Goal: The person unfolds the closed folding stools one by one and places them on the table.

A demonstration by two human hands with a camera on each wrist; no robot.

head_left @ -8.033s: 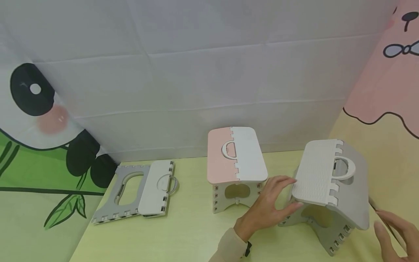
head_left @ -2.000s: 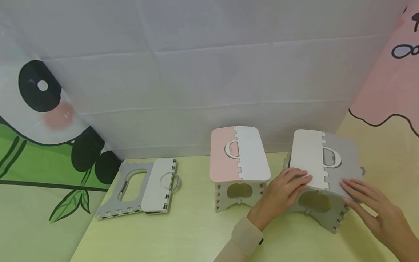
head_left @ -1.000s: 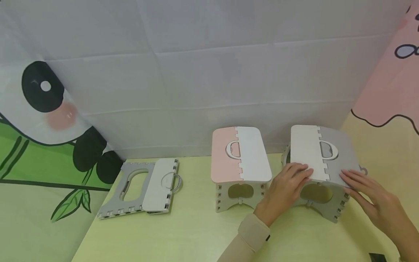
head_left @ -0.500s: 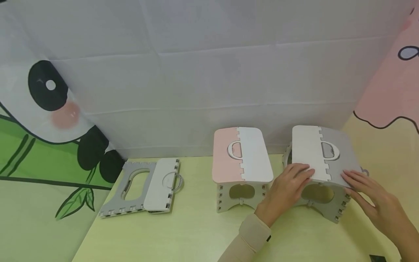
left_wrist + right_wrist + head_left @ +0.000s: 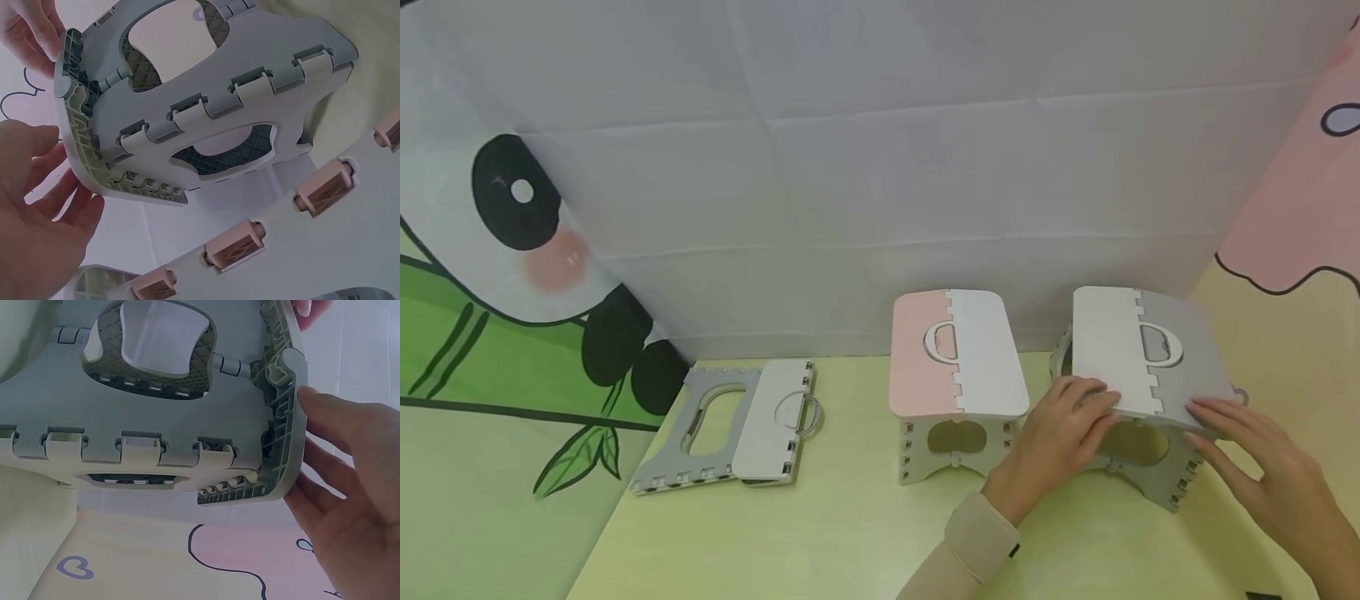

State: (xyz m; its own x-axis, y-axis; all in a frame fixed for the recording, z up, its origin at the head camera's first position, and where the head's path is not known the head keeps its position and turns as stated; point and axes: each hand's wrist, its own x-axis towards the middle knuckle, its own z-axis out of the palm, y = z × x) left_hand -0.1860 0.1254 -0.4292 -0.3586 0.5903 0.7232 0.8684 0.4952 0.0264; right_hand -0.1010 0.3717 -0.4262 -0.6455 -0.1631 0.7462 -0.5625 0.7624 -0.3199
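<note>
In the head view a folding step stool [image 5: 1101,333], its seat half white and half grey with a white carry handle, stands unfolded at the right. The grey half slopes slightly down. My left hand [image 5: 1063,429] rests bent fingers on the white half's front edge. My right hand [image 5: 1262,458] lays its fingers over the grey half's front corner, thumb at the rim. Both wrist views look under the seat: the left hand [image 5: 47,206] and the right hand [image 5: 350,469] touch its outer side, and no finger shows beneath.
A pink and white folding stool [image 5: 958,354] stands unfolded just left of the grey one. Further left, a grey and white stool [image 5: 730,425] lies folded flat on the pale yellow table [image 5: 820,542]. A white cloth backdrop [image 5: 887,167] rises close behind them.
Eight seconds ago the seat was sharply peaked and my right hand was off it. Since then the seat has flattened and the stool has moved back. Over the last second little has moved.
</note>
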